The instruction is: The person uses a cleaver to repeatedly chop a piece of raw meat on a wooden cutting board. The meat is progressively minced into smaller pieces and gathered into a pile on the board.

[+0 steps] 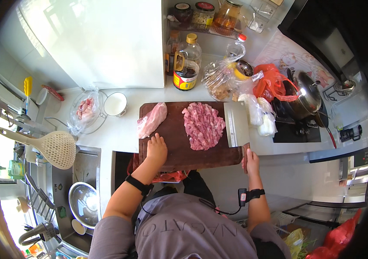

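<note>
A dark wooden cutting board (171, 155) lies before me, its near side jutting past the counter's edge. My right hand (251, 160) grips the handle of a cleaver, whose broad blade (239, 124) lies flat along the board's right end. Left of the blade, a flattened mound of chopped raw meat (203, 126) is spread out. One whole piece of raw meat (152, 120) rests at the board's far left corner. Just below that piece is my left hand (157, 149), over the board with nothing in it, fingers slightly apart; whether the fingertips touch the meat is unclear.
Behind the board stand a soy sauce bottle (187, 64) and a plastic bag of food (219, 84). At left are a white enamel bowl (115, 104), bagged meat (85, 108) and a sink with a metal basin (83, 204). A lidded pot (305, 94) sits on the stove at right.
</note>
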The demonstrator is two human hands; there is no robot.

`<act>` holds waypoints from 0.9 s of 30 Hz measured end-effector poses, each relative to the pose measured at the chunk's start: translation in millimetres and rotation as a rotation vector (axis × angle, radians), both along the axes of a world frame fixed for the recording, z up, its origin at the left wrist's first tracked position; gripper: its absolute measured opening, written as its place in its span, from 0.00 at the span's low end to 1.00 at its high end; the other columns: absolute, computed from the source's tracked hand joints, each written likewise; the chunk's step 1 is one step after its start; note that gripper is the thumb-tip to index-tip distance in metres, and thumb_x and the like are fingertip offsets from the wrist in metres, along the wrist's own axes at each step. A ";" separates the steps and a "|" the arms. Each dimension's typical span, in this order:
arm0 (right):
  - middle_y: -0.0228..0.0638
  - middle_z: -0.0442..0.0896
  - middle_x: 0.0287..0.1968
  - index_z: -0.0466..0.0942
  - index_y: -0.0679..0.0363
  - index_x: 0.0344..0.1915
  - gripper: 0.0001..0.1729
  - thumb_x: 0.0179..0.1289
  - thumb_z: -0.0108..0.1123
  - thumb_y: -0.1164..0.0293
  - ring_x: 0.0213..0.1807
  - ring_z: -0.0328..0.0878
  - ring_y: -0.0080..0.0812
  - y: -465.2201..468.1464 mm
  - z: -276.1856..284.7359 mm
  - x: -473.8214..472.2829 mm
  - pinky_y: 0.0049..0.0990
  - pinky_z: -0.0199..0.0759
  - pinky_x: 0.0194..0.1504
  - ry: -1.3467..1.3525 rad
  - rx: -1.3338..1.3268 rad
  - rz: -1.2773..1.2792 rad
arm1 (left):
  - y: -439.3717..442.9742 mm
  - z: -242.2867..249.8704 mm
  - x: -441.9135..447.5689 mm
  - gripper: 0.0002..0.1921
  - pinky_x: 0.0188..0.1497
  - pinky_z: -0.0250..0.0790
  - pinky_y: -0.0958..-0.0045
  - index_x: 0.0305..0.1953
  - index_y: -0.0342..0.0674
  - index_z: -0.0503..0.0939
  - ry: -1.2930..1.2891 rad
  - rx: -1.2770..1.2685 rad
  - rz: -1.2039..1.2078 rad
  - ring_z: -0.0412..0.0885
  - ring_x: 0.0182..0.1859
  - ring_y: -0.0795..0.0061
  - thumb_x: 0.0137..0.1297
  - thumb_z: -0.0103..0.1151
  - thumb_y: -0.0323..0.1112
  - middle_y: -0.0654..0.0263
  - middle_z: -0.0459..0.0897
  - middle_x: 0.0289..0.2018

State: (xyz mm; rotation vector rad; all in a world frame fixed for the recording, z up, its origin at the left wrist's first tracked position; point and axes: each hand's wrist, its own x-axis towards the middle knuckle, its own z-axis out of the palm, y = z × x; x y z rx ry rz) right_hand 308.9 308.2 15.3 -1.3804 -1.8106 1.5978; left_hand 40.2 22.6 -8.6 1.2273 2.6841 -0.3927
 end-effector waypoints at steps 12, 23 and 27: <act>0.33 0.74 0.15 0.72 0.62 0.29 0.26 0.66 0.50 0.48 0.12 0.68 0.23 42.1 -14.1 -15.7 0.24 0.63 0.13 -0.175 -0.096 0.131 | 5.5 4.1 6.6 0.22 0.46 0.64 0.68 0.57 0.28 0.68 0.069 -0.014 0.001 0.70 0.51 0.60 0.62 0.46 0.31 0.47 0.66 0.60; 0.30 0.72 0.15 0.69 0.60 0.26 0.23 0.66 0.52 0.50 0.11 0.66 0.20 92.7 5.2 -110.8 0.21 0.59 0.13 -0.238 -0.029 0.520 | 5.0 2.8 9.3 0.23 0.52 0.63 0.63 0.58 0.27 0.68 0.035 -0.007 0.022 0.66 0.59 0.51 0.63 0.44 0.31 0.44 0.64 0.62; 0.29 0.72 0.15 0.71 0.59 0.27 0.22 0.64 0.55 0.51 0.12 0.66 0.19 95.8 11.4 -132.1 0.21 0.59 0.14 -0.278 0.004 0.625 | 5.2 4.3 10.2 0.22 0.53 0.63 0.63 0.58 0.27 0.68 0.021 0.013 0.031 0.66 0.59 0.52 0.63 0.44 0.31 0.44 0.64 0.62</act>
